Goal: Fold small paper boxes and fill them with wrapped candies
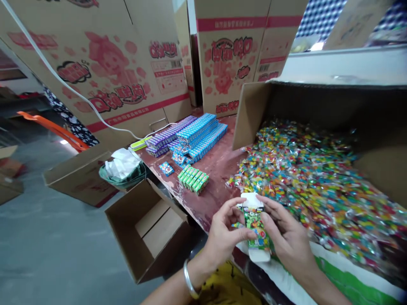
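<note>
Between my two hands is a small green candy box point(254, 226), upright, with white flaps sticking out at its top and bottom. My left hand point(224, 231) grips its left side, thumb across the printed front. On the right edge, my right hand point(284, 233) holds the box with its thumb near the top. Just beyond my hands, a big heap of wrapped candies point(295, 178) in many colours spills from a tipped carton point(249, 110). A short row of green candy boxes point(193, 178) stands on the dark red table point(219, 165), left of the heap.
Stacked blue boxes point(202, 135) and purple boxes point(168, 137) stand farther back, with one loose blue box point(166, 168) nearby. Large printed cartons point(127, 63) rise behind them. Below the table's left edge are an open carton point(127, 224) and a green basket point(122, 176) with white paper.
</note>
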A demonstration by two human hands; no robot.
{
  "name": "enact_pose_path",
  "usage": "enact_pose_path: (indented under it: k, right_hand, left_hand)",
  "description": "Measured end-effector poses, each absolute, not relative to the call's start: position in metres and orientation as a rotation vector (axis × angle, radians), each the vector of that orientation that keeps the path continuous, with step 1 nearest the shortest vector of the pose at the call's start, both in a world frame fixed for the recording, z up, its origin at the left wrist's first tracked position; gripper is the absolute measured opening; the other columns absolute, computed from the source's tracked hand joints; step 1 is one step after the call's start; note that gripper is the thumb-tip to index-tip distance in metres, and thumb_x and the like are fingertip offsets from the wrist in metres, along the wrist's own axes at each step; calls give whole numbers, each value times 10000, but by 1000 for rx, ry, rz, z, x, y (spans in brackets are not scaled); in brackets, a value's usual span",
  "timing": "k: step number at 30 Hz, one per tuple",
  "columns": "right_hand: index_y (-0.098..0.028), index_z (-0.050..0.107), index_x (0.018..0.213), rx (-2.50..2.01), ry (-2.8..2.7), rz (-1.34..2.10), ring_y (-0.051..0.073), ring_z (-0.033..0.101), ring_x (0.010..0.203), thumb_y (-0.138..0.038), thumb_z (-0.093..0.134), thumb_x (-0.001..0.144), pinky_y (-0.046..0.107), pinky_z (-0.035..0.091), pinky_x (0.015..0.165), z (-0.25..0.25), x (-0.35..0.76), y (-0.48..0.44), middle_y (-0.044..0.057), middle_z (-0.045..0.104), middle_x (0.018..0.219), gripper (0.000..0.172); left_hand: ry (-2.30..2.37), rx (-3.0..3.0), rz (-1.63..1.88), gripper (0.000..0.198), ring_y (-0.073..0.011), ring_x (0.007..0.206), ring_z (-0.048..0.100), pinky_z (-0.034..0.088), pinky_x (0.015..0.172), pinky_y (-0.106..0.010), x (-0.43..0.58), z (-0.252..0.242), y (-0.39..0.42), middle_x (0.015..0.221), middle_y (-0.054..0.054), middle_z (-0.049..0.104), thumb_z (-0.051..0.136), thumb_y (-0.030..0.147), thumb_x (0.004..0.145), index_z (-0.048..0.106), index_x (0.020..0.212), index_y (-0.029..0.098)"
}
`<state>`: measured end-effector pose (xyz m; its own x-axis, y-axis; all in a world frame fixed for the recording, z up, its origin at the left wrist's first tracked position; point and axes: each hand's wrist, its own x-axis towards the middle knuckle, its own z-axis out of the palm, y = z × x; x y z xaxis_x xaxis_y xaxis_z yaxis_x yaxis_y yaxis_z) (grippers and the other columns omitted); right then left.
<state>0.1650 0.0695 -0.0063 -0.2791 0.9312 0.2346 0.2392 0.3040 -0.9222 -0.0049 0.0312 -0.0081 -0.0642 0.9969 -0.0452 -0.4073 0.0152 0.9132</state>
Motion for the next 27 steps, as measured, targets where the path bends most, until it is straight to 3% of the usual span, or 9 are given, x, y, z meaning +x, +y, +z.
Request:
enact_pose_path:
  k: [4, 8, 14, 17, 22, 27]
  right_hand:
    - [-287, 583, 1380, -1080, -1691, 1032, 261, 696, 1135, -405, 583, 954, 348, 598, 919, -9, 165, 68, 112, 672, 1334, 443]
    - [-279, 655, 1315, -1065, -1729, 1039, 289, 700, 1134, -430, 601, 931, 349, 611, 893, -7, 164, 65, 108, 713, 1265, 417]
    - [-270, 777, 1042, -997, -1816, 924, 302, 712, 1073, -434, 604, 917, 381, 598, 914, 4, 163, 71, 104, 743, 1158, 270]
    - [-263, 772, 939, -971, -1835, 891, 301, 690, 1112, -412, 606, 922, 399, 581, 947, 5, 163, 74, 114, 725, 1181, 224]
    - [-283, 659, 1084, -1015, -1606, 991, 246, 732, 952, -384, 682, 887, 347, 612, 814, 1, 159, 73, 66, 745, 1044, 223]
    - [-240, 702, 895, -942, -1722, 1085, 234, 691, 992, -376, 683, 894, 362, 558, 880, 15, 159, 72, 64, 734, 997, 137]
  left_hand:
    - [930, 758, 1378, 681, -155, 826, 615, 510, 752, -275, -2, -14, 32, 1053, -44, 653, 941, 236, 569, 705, 1207, 278]
    - [989, 848, 1373, 590, -159, 807, 602, 524, 747, -276, -5, -16, 32, 933, -46, 675, 929, 223, 586, 738, 1144, 244]
    - [1101, 1078, 1295, 425, -144, 802, 602, 528, 703, -247, -15, -6, 33, 1038, -47, 617, 890, 227, 632, 769, 1039, 230]
    - [1092, 1045, 1290, 431, -147, 797, 616, 527, 684, -240, -16, -2, 33, 1010, -42, 645, 884, 204, 631, 720, 1029, 214]
    - [1086, 959, 1359, 526, -127, 785, 625, 517, 667, -221, -15, -1, 36, 1015, -23, 631, 886, 139, 602, 607, 1042, 210]
    - [1079, 997, 1334, 544, -151, 857, 634, 562, 735, -263, -14, 0, 33, 1020, -28, 613, 866, 152, 637, 580, 1097, 207]
